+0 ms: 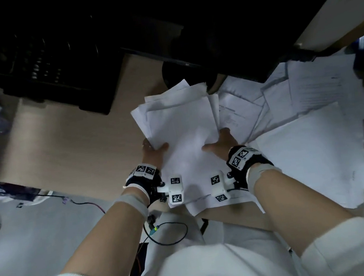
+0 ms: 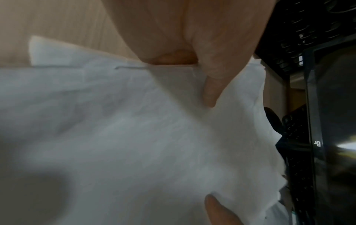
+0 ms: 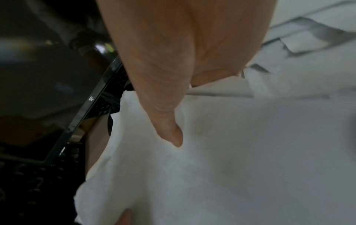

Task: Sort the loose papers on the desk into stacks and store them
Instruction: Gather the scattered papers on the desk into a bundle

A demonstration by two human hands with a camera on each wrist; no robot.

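Note:
A loose bundle of white papers [image 1: 181,124] is held over the wooden desk [image 1: 65,139] between both hands. My left hand [image 1: 154,149] grips its left edge, thumb on top and fingers underneath. My right hand [image 1: 219,142] grips the right edge the same way. In the left wrist view the thumb [image 2: 212,89] presses on the bundle [image 2: 144,144]. In the right wrist view the other thumb [image 3: 165,118] dents the top sheet [image 3: 231,159]. More loose papers [image 1: 305,98] lie spread on the desk to the right, with a large sheet [image 1: 313,157] at the near right.
A dark monitor [image 1: 218,17] stands at the back, its round base [image 1: 182,77] just behind the bundle. A black keyboard [image 1: 46,63] lies at the back left. Cables [image 1: 166,235] hang below the desk's near edge. Bare wood shows on the left.

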